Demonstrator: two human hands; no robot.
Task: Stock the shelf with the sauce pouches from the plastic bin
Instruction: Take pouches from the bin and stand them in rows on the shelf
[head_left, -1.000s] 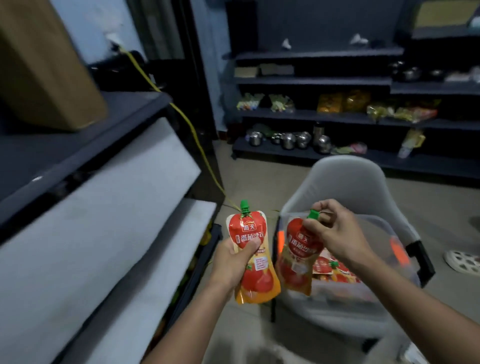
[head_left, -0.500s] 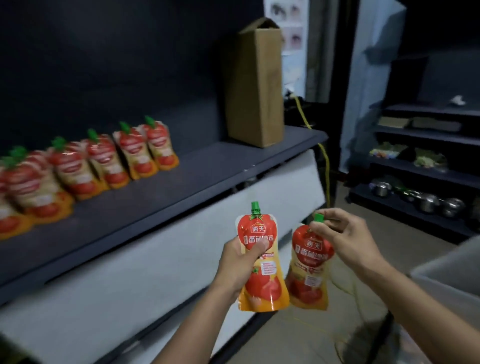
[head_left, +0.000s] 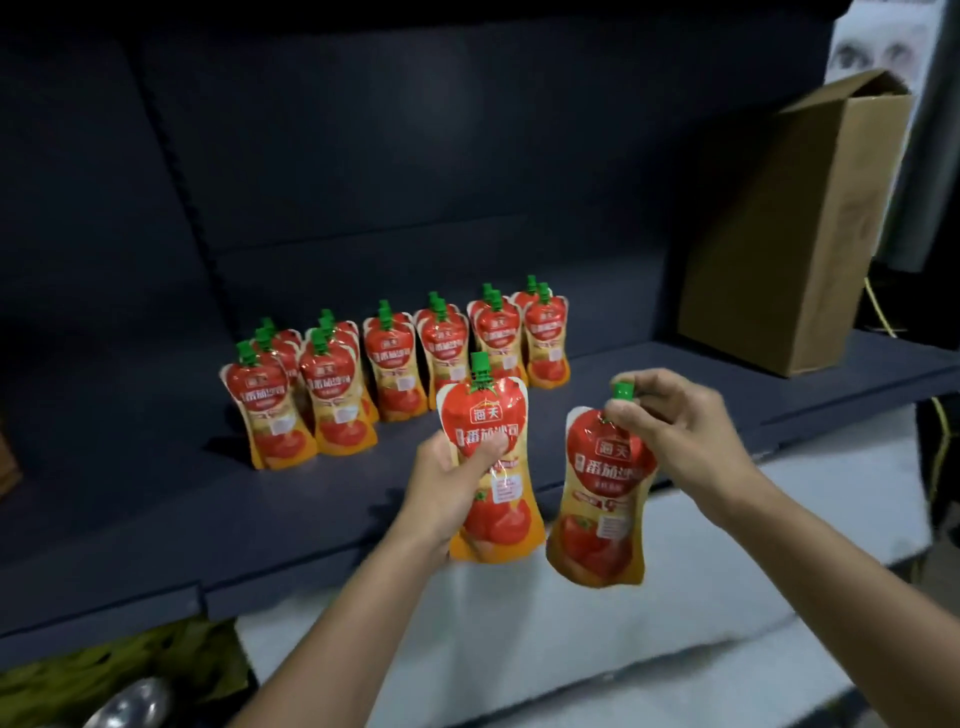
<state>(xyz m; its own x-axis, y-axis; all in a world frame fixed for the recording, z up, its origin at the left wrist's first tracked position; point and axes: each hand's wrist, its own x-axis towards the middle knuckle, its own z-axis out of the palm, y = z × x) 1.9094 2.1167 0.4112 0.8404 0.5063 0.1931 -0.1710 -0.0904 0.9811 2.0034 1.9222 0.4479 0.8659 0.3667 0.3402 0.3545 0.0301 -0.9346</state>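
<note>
Currently the left hand (head_left: 441, 486) grips one tomato sauce pouch (head_left: 491, 467) by its waist; the right hand (head_left: 675, 431) pinches another pouch (head_left: 602, 499) at its green cap, both near the shelf's (head_left: 156, 525) front edge. Dangling loosely, it may topple the standing rows (head_left: 395, 364)

Rear sauce pouches (head_left: 531, 297) behind front row (head_left: 332, 395).

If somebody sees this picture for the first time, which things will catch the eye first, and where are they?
First come the two red and orange sauce pouches held up in front of the shelf: the left hand holds one pouch by its middle, the right hand holds the other pouch at its green cap. Behind them, rows of the same pouches stand on the shelf, and a tall cardboard box stands at its right end.
</note>
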